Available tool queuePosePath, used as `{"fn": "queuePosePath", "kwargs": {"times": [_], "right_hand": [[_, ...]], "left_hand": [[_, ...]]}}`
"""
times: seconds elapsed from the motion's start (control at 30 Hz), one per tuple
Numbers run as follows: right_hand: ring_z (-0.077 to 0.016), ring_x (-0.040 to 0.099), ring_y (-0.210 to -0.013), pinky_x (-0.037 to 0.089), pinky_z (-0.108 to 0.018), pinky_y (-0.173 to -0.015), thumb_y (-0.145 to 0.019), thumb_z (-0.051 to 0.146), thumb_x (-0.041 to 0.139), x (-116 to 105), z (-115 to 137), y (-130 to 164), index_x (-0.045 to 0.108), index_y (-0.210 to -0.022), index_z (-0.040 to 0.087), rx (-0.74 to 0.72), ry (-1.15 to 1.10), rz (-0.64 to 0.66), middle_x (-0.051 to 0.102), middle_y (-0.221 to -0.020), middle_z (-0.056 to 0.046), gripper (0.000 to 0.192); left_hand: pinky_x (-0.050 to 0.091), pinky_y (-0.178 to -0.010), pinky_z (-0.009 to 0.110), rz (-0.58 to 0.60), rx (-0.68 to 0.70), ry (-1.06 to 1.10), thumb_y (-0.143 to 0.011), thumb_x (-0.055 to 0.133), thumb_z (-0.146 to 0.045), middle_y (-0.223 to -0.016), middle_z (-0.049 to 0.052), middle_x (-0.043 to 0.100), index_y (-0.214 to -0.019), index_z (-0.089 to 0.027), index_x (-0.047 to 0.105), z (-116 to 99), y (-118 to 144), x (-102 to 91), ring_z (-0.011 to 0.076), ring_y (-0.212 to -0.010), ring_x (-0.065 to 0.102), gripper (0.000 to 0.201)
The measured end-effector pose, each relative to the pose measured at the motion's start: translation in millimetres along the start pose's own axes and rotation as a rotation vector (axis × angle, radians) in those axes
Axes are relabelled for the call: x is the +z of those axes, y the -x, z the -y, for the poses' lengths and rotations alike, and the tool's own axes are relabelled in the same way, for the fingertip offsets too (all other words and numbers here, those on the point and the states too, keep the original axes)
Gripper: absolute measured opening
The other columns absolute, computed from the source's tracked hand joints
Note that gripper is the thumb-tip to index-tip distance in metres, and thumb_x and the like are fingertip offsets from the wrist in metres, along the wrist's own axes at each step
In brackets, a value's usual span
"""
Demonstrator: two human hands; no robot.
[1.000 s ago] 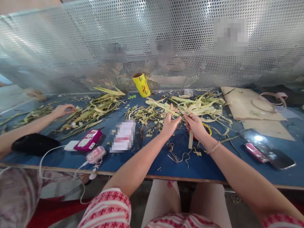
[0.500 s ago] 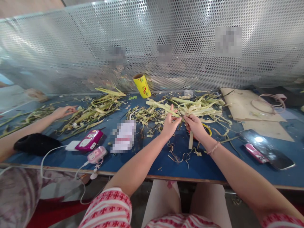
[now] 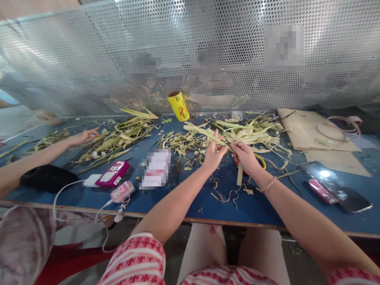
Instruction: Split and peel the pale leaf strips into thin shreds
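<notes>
Both my hands meet over the middle right of the table. My left hand (image 3: 213,155) is closed in a pinch at the thumb, with one finger pointing away from me. A pale green plant strip (image 3: 198,131) runs to its fingers. Close beside it, my right hand (image 3: 246,157) pinches the end of thin plant material between thumb and fingers; its exact shape is too small to tell. Behind both hands spreads a pile of pale leafy strips (image 3: 261,132). A yellow and red loop (image 3: 261,160), perhaps a tool handle, shows partly under my right hand.
Trimmed scraps (image 3: 181,143) and a leafy heap (image 3: 127,132) lie leftward. A yellow tube (image 3: 179,107) stands before a perforated metal screen (image 3: 118,51). Phones (image 3: 350,194), cardboard (image 3: 311,128) and a magenta device (image 3: 114,174) sit around. Another person's hand (image 3: 86,136) reaches in at left.
My hands stay nearly in place, still pinching together. The other person's hand at left has stretched out a finger. The view has shifted slightly.
</notes>
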State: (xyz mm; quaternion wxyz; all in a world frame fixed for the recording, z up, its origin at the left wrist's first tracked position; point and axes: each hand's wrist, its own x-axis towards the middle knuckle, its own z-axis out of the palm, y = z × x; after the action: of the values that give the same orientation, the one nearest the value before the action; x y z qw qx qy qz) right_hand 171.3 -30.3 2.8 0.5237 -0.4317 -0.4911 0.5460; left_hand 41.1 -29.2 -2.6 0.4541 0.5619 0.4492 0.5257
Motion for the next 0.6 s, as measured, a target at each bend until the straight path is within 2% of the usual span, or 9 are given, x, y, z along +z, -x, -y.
{"fn": "queuePosePath", "kwargs": {"times": [0.3, 0.6], "right_hand": [[-0.0039, 0.028, -0.037, 0.019, -0.019, -0.037, -0.065, 0.052, 0.073, 0.5, -0.2, 0.0, 0.045, -0.065, 0.021, 0.003, 0.002, 0.003, 0.038, -0.046, 0.008, 0.043], [-0.0035, 0.028, -0.036, 0.018, -0.019, -0.036, -0.063, 0.054, 0.074, 0.0, -2.2, -1.1, 0.045, -0.064, 0.021, 0.004, 0.001, 0.002, 0.039, -0.045, 0.008, 0.045]], "left_hand": [[0.048, -0.067, 0.023, 0.01, 0.017, 0.025, -0.081, 0.06, -0.023, -0.132, 0.008, 0.053, -0.146, -0.033, 0.031, 1.7, 0.2, -0.6, 0.0084, -0.077, 0.056, 0.072], [0.049, -0.071, 0.025, 0.015, 0.035, 0.026, -0.081, 0.059, -0.021, -0.13, 0.007, 0.055, -0.147, -0.033, 0.029, 2.4, 0.5, -0.5, 0.0088, -0.077, 0.056, 0.073]]}}
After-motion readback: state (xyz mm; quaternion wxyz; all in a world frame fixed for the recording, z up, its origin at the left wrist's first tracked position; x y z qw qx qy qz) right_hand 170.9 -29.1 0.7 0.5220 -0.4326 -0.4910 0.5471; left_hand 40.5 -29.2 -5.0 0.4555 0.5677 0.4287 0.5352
